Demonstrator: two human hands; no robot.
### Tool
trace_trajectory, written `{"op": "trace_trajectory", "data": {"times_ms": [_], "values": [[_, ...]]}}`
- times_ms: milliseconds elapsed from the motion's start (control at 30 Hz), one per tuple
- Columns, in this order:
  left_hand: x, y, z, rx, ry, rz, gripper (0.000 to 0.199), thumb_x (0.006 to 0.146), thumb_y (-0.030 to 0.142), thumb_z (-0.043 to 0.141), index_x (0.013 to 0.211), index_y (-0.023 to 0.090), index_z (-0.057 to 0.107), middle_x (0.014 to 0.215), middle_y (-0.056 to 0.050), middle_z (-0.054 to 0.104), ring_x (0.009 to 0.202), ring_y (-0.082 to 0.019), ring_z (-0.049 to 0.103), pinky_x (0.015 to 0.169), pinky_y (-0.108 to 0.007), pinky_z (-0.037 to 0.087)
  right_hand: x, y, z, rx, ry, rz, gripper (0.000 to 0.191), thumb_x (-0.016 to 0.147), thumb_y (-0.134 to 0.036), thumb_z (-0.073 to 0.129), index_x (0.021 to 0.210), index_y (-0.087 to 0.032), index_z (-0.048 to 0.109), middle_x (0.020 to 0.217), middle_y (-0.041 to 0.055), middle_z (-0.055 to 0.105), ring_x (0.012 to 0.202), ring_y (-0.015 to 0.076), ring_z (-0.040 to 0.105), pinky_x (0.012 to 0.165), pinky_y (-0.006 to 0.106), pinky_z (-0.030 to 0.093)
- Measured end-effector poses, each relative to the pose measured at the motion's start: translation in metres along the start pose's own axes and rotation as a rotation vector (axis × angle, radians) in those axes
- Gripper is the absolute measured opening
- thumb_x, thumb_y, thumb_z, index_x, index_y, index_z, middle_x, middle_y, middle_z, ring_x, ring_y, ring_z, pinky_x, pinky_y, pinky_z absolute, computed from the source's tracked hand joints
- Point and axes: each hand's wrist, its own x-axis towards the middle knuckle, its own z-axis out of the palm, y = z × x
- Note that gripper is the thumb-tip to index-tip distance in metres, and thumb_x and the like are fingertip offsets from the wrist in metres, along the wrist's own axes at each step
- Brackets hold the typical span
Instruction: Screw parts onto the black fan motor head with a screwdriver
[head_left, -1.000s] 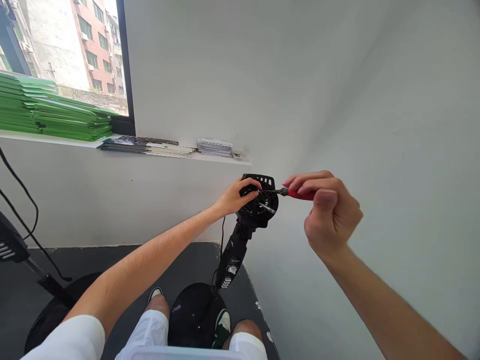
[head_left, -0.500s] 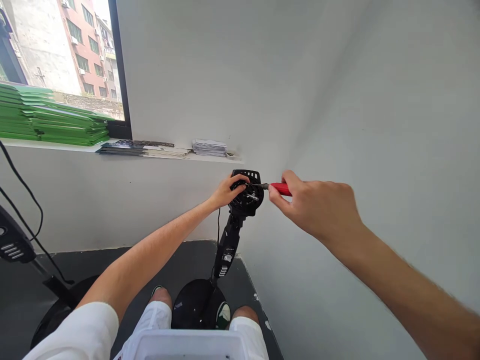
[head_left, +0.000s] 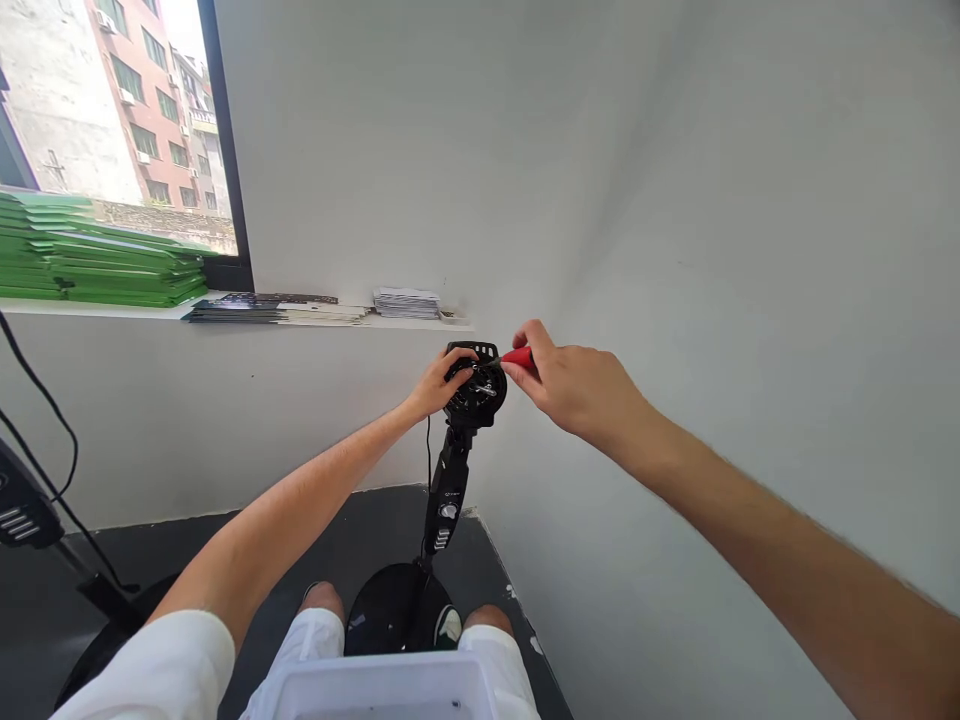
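Observation:
A black pedestal fan (head_left: 450, 490) stands before me, its head (head_left: 480, 400) bare of grille and blades, with a metal shaft sticking out. My left hand (head_left: 441, 385) grips the head's left side, thumb and fingers over its front near the top. In my right hand (head_left: 581, 385) is a red-handled screwdriver (head_left: 519, 357), pinched between thumb and fingers. Its shank points left across the upper front of the head, the tip close to my left fingertips. Whether it sits in a screw is too small to tell.
A white plastic tray (head_left: 382, 672) lies at my lap, with a small dark piece inside. The fan's round base (head_left: 397, 610) is between my feet. Green folders (head_left: 112, 260) and paper stacks (head_left: 405, 302) line the sill. Another black stand (head_left: 30, 500) with cables is at left.
My right hand and the screwdriver have come a little left and up, nearer the fan head. The whole view has shifted slightly. My left hand keeps its hold on the head.

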Motion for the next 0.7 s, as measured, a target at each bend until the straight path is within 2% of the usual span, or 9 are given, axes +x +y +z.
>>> {"op": "trace_trajectory", "data": {"times_ms": [133, 233, 300, 333, 433, 500, 600, 633, 700], "values": [[-0.001, 0.0, 0.001, -0.032, -0.014, 0.005, 0.018, 0.096, 0.024, 0.052, 0.107, 0.022, 0.066, 0.111, -0.006, 0.064, 0.111, -0.021, 0.059, 0.104, -0.038, 0.046, -0.002, -0.003, -0.001, -0.208, 0.094, 0.096, 0.05, 0.102, -0.055, 0.025, 0.094, -0.02, 0.06, 0.065, 0.0079, 0.067, 0.062, 0.022, 0.061, 0.056, 0.03, 0.024], [-0.001, -0.001, 0.0, -0.039, -0.008, -0.007, 0.018, 0.096, 0.024, 0.053, 0.109, 0.021, 0.066, 0.112, -0.007, 0.064, 0.112, -0.022, 0.059, 0.104, -0.038, 0.045, -0.001, -0.001, -0.001, -0.074, 0.026, 0.02, 0.029, 0.099, -0.042, 0.041, 0.111, -0.022, 0.057, 0.071, 0.0024, 0.07, 0.059, 0.0173, 0.058, 0.056, 0.028, 0.026], [-0.001, -0.001, 0.0, -0.032, 0.014, -0.01, 0.021, 0.095, 0.024, 0.054, 0.115, 0.022, 0.063, 0.116, -0.007, 0.063, 0.115, -0.022, 0.058, 0.107, -0.038, 0.044, -0.001, 0.001, 0.0, -0.061, 0.002, -0.012, 0.033, 0.099, -0.039, 0.041, 0.123, -0.02, 0.052, 0.071, 0.0016, 0.07, 0.055, 0.017, 0.055, 0.054, 0.028, 0.026], [0.0, -0.001, 0.0, -0.026, 0.022, -0.008, 0.023, 0.095, 0.023, 0.054, 0.117, 0.022, 0.062, 0.118, -0.007, 0.062, 0.116, -0.022, 0.057, 0.108, -0.038, 0.044, -0.001, 0.002, 0.001, -0.101, 0.019, -0.005, 0.036, 0.101, -0.043, 0.037, 0.121, -0.019, 0.054, 0.067, 0.0031, 0.069, 0.054, 0.018, 0.055, 0.054, 0.029, 0.025], [0.003, -0.001, 0.0, -0.009, 0.016, -0.001, 0.018, 0.096, 0.024, 0.054, 0.112, 0.022, 0.062, 0.113, -0.006, 0.062, 0.113, -0.021, 0.058, 0.107, -0.038, 0.046, -0.001, 0.005, 0.004, -0.212, 0.115, 0.038, 0.054, 0.101, -0.057, 0.025, 0.096, -0.019, 0.063, 0.058, 0.0071, 0.062, 0.054, 0.0212, 0.054, 0.054, 0.031, 0.023], [0.004, 0.0, 0.0, -0.003, -0.005, -0.001, 0.016, 0.097, 0.025, 0.053, 0.107, 0.022, 0.065, 0.109, -0.005, 0.062, 0.11, -0.021, 0.059, 0.105, -0.038, 0.047, 0.001, 0.007, 0.007, -0.132, 0.111, 0.015, 0.045, 0.098, -0.054, 0.033, 0.1, -0.02, 0.062, 0.06, 0.0047, 0.064, 0.054, 0.0201, 0.054, 0.054, 0.03, 0.025], [0.005, 0.001, -0.001, -0.011, -0.004, -0.002, 0.017, 0.098, 0.025, 0.052, 0.109, 0.023, 0.065, 0.112, -0.006, 0.063, 0.113, -0.022, 0.059, 0.106, -0.039, 0.046, 0.002, 0.008, 0.009, 0.003, 0.057, -0.012, 0.041, 0.094, -0.045, 0.042, 0.125, -0.019, 0.052, 0.064, 0.0005, 0.067, 0.052, 0.0183, 0.052, 0.054, 0.029, 0.026], [0.004, 0.001, -0.001, -0.016, 0.005, 0.0, 0.018, 0.098, 0.026, 0.053, 0.111, 0.023, 0.065, 0.113, -0.006, 0.063, 0.115, -0.023, 0.058, 0.107, -0.039, 0.046, 0.002, 0.008, 0.008, -0.013, 0.067, 0.0, 0.042, 0.096, -0.046, 0.039, 0.124, -0.018, 0.052, 0.062, 0.0013, 0.066, 0.051, 0.0186, 0.051, 0.054, 0.029, 0.025], [0.003, 0.001, -0.001, -0.025, 0.025, 0.001, 0.019, 0.098, 0.027, 0.054, 0.113, 0.023, 0.063, 0.115, -0.006, 0.062, 0.116, -0.023, 0.058, 0.107, -0.04, 0.046, 0.002, 0.008, 0.007, -0.117, 0.124, 0.041, 0.049, 0.099, -0.054, 0.028, 0.107, -0.018, 0.06, 0.058, 0.0051, 0.062, 0.051, 0.0198, 0.05, 0.055, 0.03, 0.024]]}}
